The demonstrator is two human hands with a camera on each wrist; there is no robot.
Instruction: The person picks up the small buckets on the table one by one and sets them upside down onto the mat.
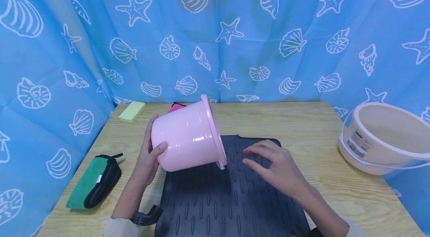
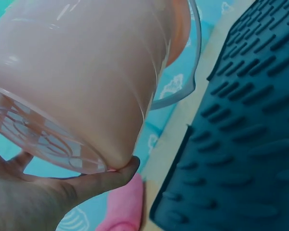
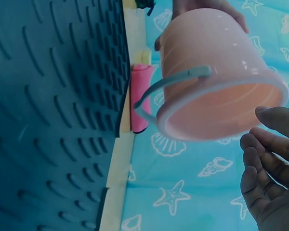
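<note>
A pink bucket [image 1: 186, 136] is held tilted on its side above the dark ribbed mat [image 1: 208, 207], its mouth facing right. My left hand [image 1: 147, 158] grips it by the base, the thumb on the near side and the other fingers behind. In the left wrist view the thumb [image 2: 111, 179] presses near the bottom edge. The bucket's handle [image 3: 171, 83] hangs loose beside the rim in the right wrist view. My right hand [image 1: 273, 164] hovers right of the mouth, fingers loosely bent, holding nothing.
A cream bucket [image 1: 369, 143] stands at the right. On the left lie a green and black folded cloth [image 1: 94, 183] and a yellow sponge [image 1: 132, 111]. A pink rolled cloth [image 3: 141, 98] lies behind the mat. A blue seashell curtain [image 1: 215, 54] hangs around the wooden table [image 1: 299, 117].
</note>
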